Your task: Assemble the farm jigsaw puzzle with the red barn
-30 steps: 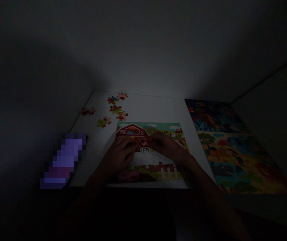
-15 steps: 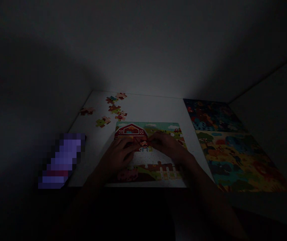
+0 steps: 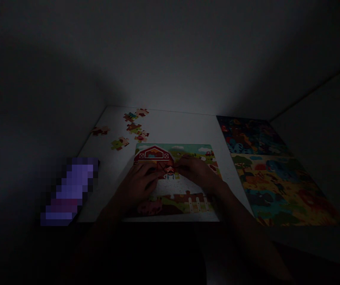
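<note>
A farm jigsaw puzzle (image 3: 155,149) with a red barn lies on the white table, its upper part joined and a strip with a fence along the bottom. Between my two hands is a puzzle piece (image 3: 169,171) showing a small farmer figure, at the lower edge of the joined upper part. My left hand (image 3: 137,183) grips that piece from the left, thumb and fingers drawn together. From the right, the bent fingers of my right hand (image 3: 195,170) pinch its other side. Dim light blurs the exact finger contact.
Several loose puzzle pieces (image 3: 133,127) lie at the back left of the table (image 3: 182,126). On the right are a savanna animal puzzle (image 3: 277,186) and a darker puzzle (image 3: 250,134) behind it. A pixelated purple object (image 3: 71,186) sits by the left edge.
The view has shifted slightly, so the table appears a little further left. Both hands stay at the farmer piece with hardly any movement.
</note>
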The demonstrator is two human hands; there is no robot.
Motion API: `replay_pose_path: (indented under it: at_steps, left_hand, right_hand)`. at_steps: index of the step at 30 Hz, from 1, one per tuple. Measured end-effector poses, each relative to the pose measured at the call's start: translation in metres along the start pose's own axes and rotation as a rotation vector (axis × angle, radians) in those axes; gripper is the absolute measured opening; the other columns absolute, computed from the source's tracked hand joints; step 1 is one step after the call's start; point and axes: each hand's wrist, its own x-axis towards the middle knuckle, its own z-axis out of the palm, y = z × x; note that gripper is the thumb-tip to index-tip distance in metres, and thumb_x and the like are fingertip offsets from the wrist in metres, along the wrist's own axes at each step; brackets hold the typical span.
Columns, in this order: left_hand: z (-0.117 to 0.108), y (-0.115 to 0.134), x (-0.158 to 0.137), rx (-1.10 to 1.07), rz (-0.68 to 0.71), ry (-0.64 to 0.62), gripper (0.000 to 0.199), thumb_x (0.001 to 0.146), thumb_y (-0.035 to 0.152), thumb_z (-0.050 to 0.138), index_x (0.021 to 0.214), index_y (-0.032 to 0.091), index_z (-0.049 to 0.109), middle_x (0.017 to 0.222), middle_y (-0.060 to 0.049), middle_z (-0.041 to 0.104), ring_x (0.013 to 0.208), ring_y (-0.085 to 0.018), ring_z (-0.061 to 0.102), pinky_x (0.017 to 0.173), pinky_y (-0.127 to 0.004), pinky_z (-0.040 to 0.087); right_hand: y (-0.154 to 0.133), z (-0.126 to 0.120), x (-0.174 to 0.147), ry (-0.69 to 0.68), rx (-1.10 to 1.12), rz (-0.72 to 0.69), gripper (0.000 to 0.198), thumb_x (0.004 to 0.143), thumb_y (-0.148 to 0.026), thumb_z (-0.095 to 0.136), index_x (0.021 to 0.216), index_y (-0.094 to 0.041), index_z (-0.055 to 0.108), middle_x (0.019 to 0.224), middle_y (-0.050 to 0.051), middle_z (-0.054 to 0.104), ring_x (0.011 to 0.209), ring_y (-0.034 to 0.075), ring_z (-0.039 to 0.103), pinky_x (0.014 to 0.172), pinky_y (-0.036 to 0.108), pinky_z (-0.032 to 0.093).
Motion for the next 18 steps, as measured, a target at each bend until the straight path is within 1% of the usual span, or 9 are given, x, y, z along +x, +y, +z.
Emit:
replay_pose_path:
  at_steps: [5,8,11,14,18]
  left_hand:
    - [0.0006,-0.0006,0.0001,0.003,0.009,0.007,0.042,0.092,0.014,0.049,0.129,0.029,0.059,0.120,-0.005,0.056,0.115,-0.023,0.048,0.100,-0.044,0.045]
    - [0.0004,0.0003,-0.0004,0.030,-0.009,-0.021,0.041,0.091,0.013,0.049,0.128,0.028,0.060,0.121,-0.006,0.056,0.115,-0.023,0.048,0.100,-0.043,0.044]
    - [-0.0009,0.0017,-0.0008,0.058,-0.031,-0.044,0.038,0.091,0.015,0.050,0.125,0.028,0.062,0.123,-0.006,0.056,0.117,-0.024,0.048,0.102,-0.045,0.043]
    - [-0.0037,0.0037,0.0010,0.066,-0.026,-0.055,0.035,0.092,0.016,0.050,0.122,0.027,0.064,0.122,-0.006,0.057,0.116,-0.025,0.048,0.101,-0.046,0.044]
    - [-0.0074,0.0067,0.0088,0.073,-0.031,-0.078,0.031,0.093,0.020,0.050,0.118,0.027,0.066,0.119,-0.006,0.059,0.113,-0.024,0.051,0.099,-0.045,0.045]
  right_hand:
    - [0.0027,0.0024,0.0005,-0.001,-0.001,-0.008,0.018,0.091,-0.018,0.059,0.104,-0.024,0.071,0.101,0.006,0.068,0.095,0.019,0.063,0.084,0.035,0.048]
    - [0.0043,0.0036,0.0013,-0.004,-0.001,-0.030,0.015,0.092,-0.020,0.058,0.100,-0.022,0.071,0.098,0.006,0.067,0.093,0.019,0.063,0.082,0.033,0.049]
    - [0.0013,0.0015,0.0015,-0.023,-0.019,-0.029,0.014,0.092,-0.021,0.058,0.097,-0.022,0.072,0.095,0.006,0.066,0.089,0.019,0.063,0.080,0.032,0.048]
    - [-0.0026,-0.0009,0.0003,-0.029,-0.031,-0.022,0.016,0.093,-0.019,0.057,0.097,-0.022,0.072,0.095,0.006,0.066,0.089,0.019,0.062,0.079,0.032,0.048]
    - [-0.0003,-0.0004,-0.0012,-0.005,0.002,-0.023,0.015,0.091,-0.019,0.059,0.096,-0.024,0.072,0.095,0.005,0.068,0.090,0.019,0.062,0.080,0.032,0.047]
